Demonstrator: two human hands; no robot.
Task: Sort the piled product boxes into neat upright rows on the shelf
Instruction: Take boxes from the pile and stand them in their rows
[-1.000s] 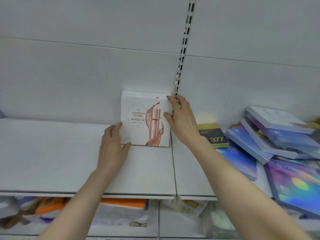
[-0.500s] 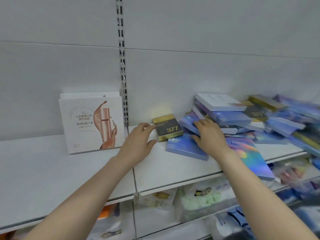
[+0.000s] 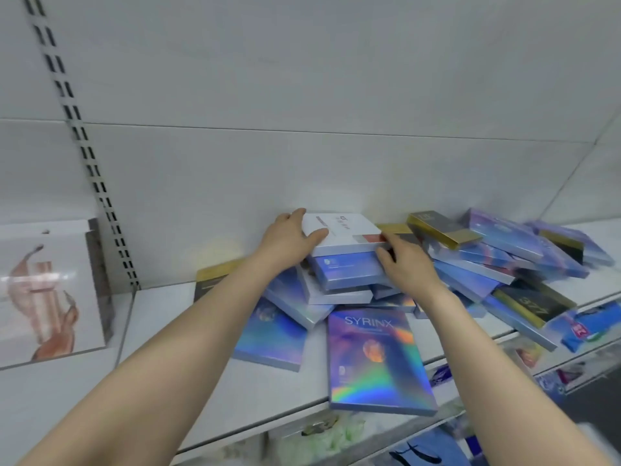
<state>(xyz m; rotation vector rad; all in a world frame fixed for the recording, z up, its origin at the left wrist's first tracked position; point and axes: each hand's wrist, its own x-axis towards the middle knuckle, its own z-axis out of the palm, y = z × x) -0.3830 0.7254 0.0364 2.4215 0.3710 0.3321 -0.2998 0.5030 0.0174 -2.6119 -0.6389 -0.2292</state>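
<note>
A flat white box (image 3: 342,232) lies on top of a pile of blue holographic boxes (image 3: 349,275) against the shelf's back wall. My left hand (image 3: 289,238) grips its left end, thumb on top and fingers behind. My right hand (image 3: 405,264) holds its right front corner. A holographic SYRINX box (image 3: 373,361) lies flat at the shelf's front edge. Black and gold boxes (image 3: 440,228) are mixed into the pile on the right. At the far left, white boxes with a pink print (image 3: 47,290) stand upright in a row.
The white shelf (image 3: 161,317) has bare surface between the upright boxes and the pile. A slotted upright rail (image 3: 84,142) runs up the back wall. Packaged goods (image 3: 578,334) fill the shelf below.
The view has swung right. Both hands left the black and gold 377 box and the blue box and moved up onto the white box on top of the pile.
</note>
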